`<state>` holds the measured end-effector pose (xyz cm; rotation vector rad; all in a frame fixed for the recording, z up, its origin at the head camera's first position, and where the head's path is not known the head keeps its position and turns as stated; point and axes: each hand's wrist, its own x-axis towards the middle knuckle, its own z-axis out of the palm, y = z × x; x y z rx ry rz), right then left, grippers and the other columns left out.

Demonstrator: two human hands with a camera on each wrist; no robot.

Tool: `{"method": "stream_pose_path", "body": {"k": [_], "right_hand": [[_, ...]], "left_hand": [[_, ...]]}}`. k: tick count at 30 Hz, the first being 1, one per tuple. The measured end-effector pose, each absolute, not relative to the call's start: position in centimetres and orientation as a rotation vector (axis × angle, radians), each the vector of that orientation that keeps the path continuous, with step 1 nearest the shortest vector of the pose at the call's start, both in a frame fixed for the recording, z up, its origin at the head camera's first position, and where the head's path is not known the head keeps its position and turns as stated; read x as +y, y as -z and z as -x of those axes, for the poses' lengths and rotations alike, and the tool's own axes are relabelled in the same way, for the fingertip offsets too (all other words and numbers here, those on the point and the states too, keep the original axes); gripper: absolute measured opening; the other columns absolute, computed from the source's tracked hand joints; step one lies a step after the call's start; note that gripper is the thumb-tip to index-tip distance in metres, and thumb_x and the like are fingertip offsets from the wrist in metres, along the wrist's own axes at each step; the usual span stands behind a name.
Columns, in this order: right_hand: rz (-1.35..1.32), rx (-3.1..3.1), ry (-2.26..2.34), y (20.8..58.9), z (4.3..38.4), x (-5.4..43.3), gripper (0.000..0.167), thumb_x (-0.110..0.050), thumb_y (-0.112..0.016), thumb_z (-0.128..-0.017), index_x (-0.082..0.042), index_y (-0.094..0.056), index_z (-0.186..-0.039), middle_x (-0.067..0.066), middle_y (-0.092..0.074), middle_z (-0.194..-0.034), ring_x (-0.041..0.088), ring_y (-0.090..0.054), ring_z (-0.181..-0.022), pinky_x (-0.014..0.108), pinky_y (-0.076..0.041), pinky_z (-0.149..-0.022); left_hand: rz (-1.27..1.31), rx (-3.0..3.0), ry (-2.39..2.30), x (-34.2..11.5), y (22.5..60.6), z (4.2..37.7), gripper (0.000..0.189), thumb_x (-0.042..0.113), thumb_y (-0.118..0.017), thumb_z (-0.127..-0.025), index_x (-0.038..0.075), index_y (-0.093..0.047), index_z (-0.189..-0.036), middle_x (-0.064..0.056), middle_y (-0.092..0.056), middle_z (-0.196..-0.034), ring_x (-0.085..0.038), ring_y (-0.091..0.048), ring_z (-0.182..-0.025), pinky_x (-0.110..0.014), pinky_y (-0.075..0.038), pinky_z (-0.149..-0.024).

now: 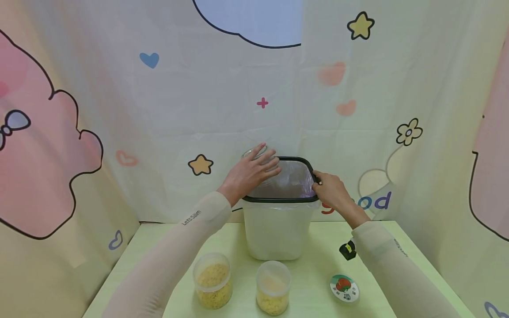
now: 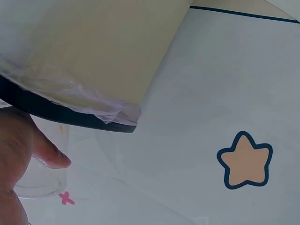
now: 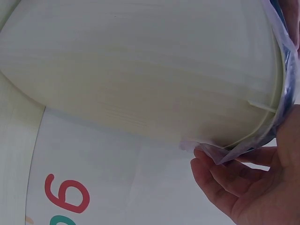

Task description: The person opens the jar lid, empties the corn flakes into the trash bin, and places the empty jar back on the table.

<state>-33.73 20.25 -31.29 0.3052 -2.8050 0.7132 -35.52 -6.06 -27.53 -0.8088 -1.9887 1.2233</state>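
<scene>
A pale trash bin (image 1: 278,232) with a black rim (image 1: 283,200) and a thin plastic liner (image 1: 304,176) stands at the back of the table. Above its left side, my left hand (image 1: 254,170) holds a clear plastic container (image 2: 40,180), mostly hidden behind the hand in the head view. Small yellow bits cling to the container's wall in the left wrist view. On the bin's right side, my right hand (image 1: 332,187) grips the rim, its fingers curled round the edge and the liner (image 3: 220,153) in the right wrist view.
Two clear tubs stand in front of the bin: a left tub (image 1: 214,282) and a right tub (image 1: 273,289), both holding yellow crumbly food. To the right lie a round lid (image 1: 344,288) with a red picture and a small black object (image 1: 348,250). A printed curtain (image 1: 179,110) hangs behind.
</scene>
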Motion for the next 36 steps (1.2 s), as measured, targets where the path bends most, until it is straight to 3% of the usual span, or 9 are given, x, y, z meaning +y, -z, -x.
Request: {"method": "stream_pose_path", "body": {"k": [8, 16, 23, 30, 36], "right_hand": [[-0.305, -2.807, -0.714, 31.22, 33.68, 20.15, 0.053, -0.014, -0.044, -0.097, 0.004, -0.040, -0.146, 0.029, -0.052, -0.140, 0.036, -0.059, -0.108, 0.042, -0.056, -0.081], [-0.290, -2.814, -0.715, 31.11, 33.70, 20.09, 0.054, -0.016, -0.044, -0.097, 0.003, -0.039, -0.147, 0.028, -0.051, -0.141, 0.038, -0.059, -0.113, 0.045, -0.056, -0.086], [-0.295, -2.811, -0.721, 31.21, 33.79, 20.18, 0.055, -0.017, -0.044, -0.097, 0.003, -0.039, -0.147, 0.029, -0.053, -0.139, 0.035, -0.059, -0.103, 0.030, -0.050, -0.065], [-0.299, -2.807, -0.718, 31.20, 33.78, 20.31, 0.054, -0.017, -0.043, -0.097, 0.003, -0.039, -0.147, 0.028, -0.052, -0.140, 0.040, -0.059, -0.115, 0.044, -0.056, -0.083], [-0.306, -2.806, -0.705, 31.19, 33.76, 20.33, 0.054, -0.017, -0.043, -0.097, 0.003, -0.039, -0.147, 0.029, -0.051, -0.141, 0.042, -0.058, -0.118, 0.047, -0.055, -0.087]], "left_hand": [[0.828, -1.984, -1.208, -6.08, 27.35, 35.47, 0.089, 0.021, -0.077, -0.085, 0.033, -0.021, -0.153, 0.002, -0.025, -0.161, -0.023, -0.017, -0.152, -0.053, -0.003, -0.125], [0.824, -1.986, -1.222, -6.07, 27.18, 35.35, 0.089, 0.021, -0.076, -0.086, 0.034, -0.019, -0.154, 0.003, -0.023, -0.162, -0.023, -0.015, -0.153, -0.053, -0.002, -0.125], [0.822, -2.027, -1.161, -6.24, 27.15, 35.12, 0.091, 0.022, -0.076, -0.086, 0.031, -0.018, -0.155, 0.001, -0.024, -0.162, -0.025, -0.017, -0.152, -0.054, -0.001, -0.125], [0.798, -2.075, -1.040, -6.47, 27.06, 34.88, 0.089, 0.020, -0.074, -0.087, 0.031, -0.019, -0.156, 0.000, -0.025, -0.161, -0.026, -0.018, -0.151, -0.054, 0.000, -0.125], [0.807, -2.118, -0.853, -6.70, 27.16, 34.88, 0.085, 0.017, -0.073, -0.087, 0.029, -0.024, -0.156, -0.001, -0.028, -0.161, -0.027, -0.020, -0.151, -0.053, -0.001, -0.125]]}}
